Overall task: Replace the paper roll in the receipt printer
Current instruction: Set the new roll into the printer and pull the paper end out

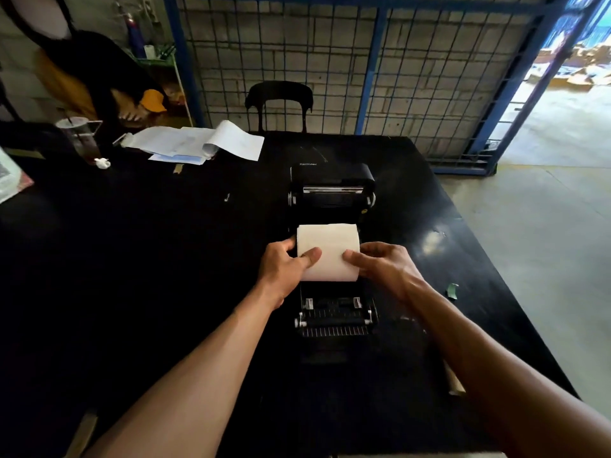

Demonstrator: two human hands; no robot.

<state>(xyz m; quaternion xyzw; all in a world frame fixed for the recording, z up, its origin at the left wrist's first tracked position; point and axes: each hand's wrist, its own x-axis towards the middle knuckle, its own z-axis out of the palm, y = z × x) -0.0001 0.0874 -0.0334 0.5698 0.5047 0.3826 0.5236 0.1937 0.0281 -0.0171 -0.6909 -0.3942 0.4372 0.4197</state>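
- The printer (332,246) sits on the black table (165,259) with its lid (332,181) swung back and open, so the opening step looks done.
- Both hands are on the paper roll (328,251): the left hand (284,267) grips its left end, thumb across the front; the right hand (385,264) clasps the right end, thumb on the paper.
- The roll is white and looks full, so I judge it the fresh one. It hangs over the printer's open bay; whether it is seated I cannot tell.
- A brown tube (454,380) lies on the table near the right forearm, possibly the spent core.
- Left to do, by my reckoning: settle the roll, draw paper over the front rollers (335,320), close the lid.
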